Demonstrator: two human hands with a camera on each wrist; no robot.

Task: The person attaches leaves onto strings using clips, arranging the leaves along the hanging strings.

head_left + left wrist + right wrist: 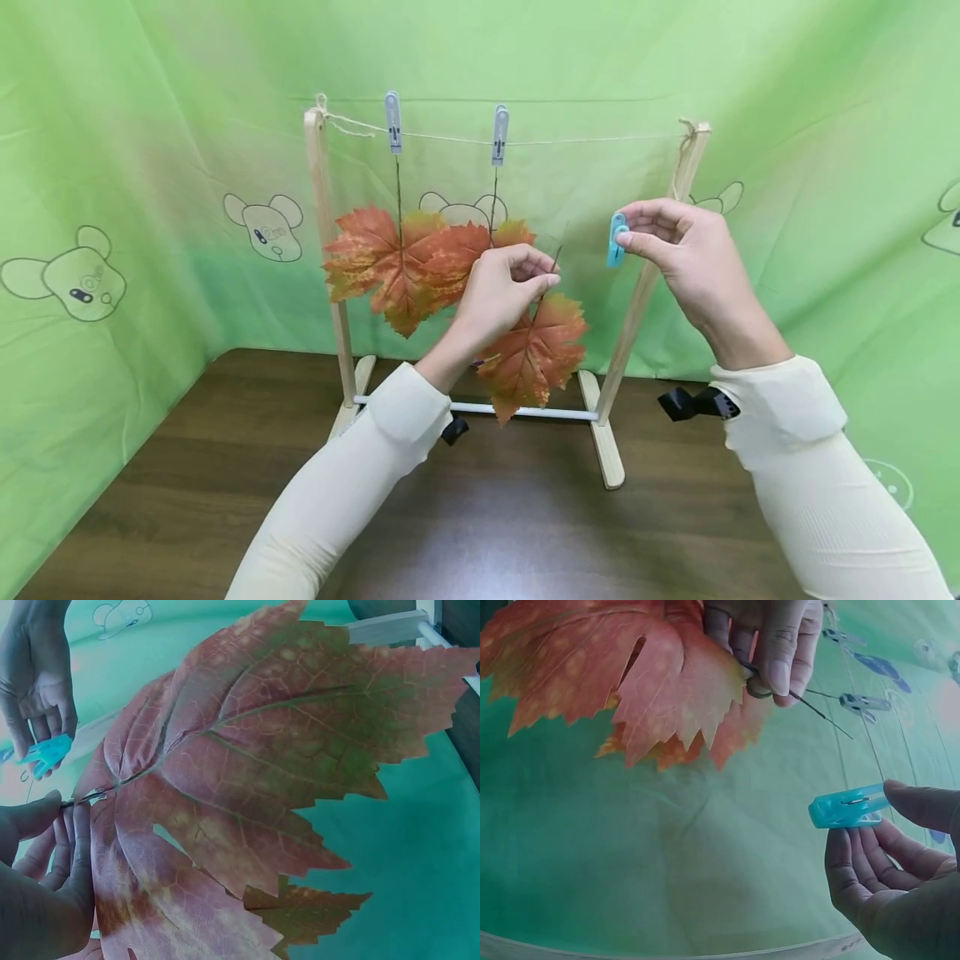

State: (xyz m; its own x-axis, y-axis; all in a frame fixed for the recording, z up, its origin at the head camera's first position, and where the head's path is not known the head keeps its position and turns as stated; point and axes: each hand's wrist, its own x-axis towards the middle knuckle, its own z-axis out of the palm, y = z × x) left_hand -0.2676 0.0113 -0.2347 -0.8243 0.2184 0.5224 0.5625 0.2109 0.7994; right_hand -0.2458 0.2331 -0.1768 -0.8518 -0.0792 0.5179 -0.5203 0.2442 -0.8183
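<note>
My left hand (504, 287) pinches the dark stem of an orange maple leaf (534, 358), which hangs below the fingers. In the right wrist view the stem's free end (825, 718) sticks out past the fingertips. To the right, my right hand (693, 258) holds a blue clothespin (617, 240) between thumb and fingers, apart from leaf and string. Two more maple leaves hang by their stems from the string (585, 141): one leaf (386, 267) under a grey clothespin (393, 123), the other under a second grey clothespin (500, 136), partly hidden behind my left hand.
A wooden frame carries the string between its left post (318, 192) and right post (641, 308). A white bar (480, 408) joins its feet on the brown table (525, 517). Green cloth (480, 50) with printed mouse heads surrounds the table's back and sides.
</note>
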